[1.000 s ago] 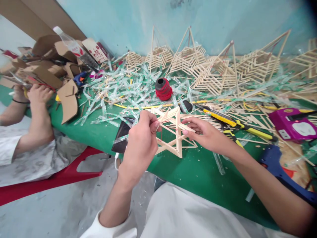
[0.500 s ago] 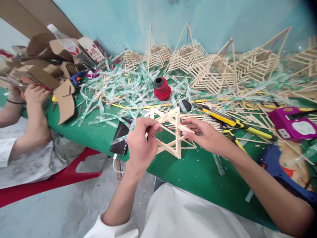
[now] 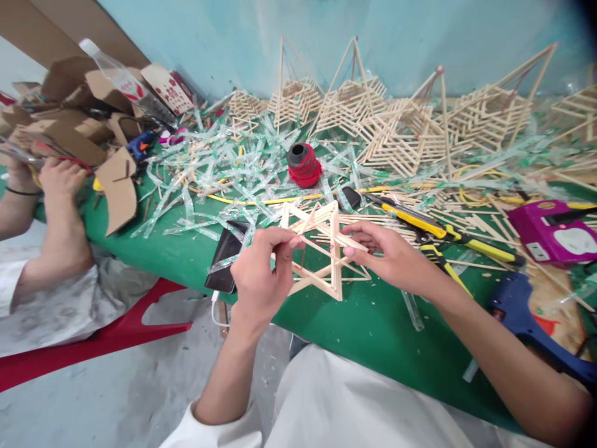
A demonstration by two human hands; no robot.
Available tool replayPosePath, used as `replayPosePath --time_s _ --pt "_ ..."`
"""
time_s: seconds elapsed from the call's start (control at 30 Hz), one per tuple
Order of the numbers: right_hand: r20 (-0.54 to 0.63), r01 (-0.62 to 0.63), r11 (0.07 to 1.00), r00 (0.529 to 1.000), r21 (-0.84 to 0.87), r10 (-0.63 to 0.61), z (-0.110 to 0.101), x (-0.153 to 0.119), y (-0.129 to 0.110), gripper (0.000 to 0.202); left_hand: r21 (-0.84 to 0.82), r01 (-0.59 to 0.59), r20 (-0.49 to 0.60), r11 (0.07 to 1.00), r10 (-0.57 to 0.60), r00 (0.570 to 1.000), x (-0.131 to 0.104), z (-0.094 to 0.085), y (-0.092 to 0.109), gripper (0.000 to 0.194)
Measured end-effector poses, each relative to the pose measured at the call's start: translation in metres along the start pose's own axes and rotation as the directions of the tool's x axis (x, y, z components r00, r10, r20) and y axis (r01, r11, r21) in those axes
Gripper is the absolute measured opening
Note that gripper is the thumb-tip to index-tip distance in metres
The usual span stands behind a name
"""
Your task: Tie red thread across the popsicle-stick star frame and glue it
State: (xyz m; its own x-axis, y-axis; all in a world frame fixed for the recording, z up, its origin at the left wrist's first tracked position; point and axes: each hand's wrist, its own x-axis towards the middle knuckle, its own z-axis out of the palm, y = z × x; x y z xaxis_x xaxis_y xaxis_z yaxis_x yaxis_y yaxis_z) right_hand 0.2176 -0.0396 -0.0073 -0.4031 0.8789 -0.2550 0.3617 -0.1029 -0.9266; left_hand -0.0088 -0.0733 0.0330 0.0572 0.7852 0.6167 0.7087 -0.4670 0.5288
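Note:
A star-shaped frame of thin wooden sticks (image 3: 334, 249) is held just above the green table, tilted towards me. My right hand (image 3: 377, 252) grips its right-hand point between thumb and fingers. On the star's left side, my left hand (image 3: 268, 267) is closed in a pinch, thumb against forefinger. Fine red thread (image 3: 303, 256) hangs from those fingertips across the frame's opening. My left hand covers part of the star's left edge. Behind the star stands a spool of red thread (image 3: 304, 165).
Finished-looking stick frames (image 3: 396, 134) line the wall. Clear tape scraps (image 3: 224, 162) litter the green table (image 3: 317, 336). A black phone (image 3: 222, 261), a yellow cutter (image 3: 415, 219), a purple tape measure (image 3: 548, 233) and a blue glue gun (image 3: 517, 311) lie around. Another person's hands (image 3: 60, 177) work at left.
My left hand has shifted slightly left and down, still pinched. My right hand and the star stay nearly in place. The view has turned a little.

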Motion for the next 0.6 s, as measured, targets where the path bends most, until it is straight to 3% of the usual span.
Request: replayPosePath --time_s 0.2,0.33,0.6 --pt "-0.056 0.025 0.997 0.998 0.073 -0.021 0.002 0.0 0.002 0.037 -0.135 0.204 0.171 0.97 -0.18 0.969 0.011 -0.01 0.009 0.015" --pt "-0.101 0.022 0.994 0.995 0.107 -0.011 0.003 0.001 0.005 0.04 -0.19 0.228 0.205 0.955 -0.189 0.96 0.013 -0.013 0.007 0.012" --pt "-0.158 -0.006 0.994 0.987 0.11 0.023 0.001 0.0 0.009 0.04 -0.147 0.286 0.262 0.947 -0.241 0.935 0.003 -0.016 0.0 0.016"
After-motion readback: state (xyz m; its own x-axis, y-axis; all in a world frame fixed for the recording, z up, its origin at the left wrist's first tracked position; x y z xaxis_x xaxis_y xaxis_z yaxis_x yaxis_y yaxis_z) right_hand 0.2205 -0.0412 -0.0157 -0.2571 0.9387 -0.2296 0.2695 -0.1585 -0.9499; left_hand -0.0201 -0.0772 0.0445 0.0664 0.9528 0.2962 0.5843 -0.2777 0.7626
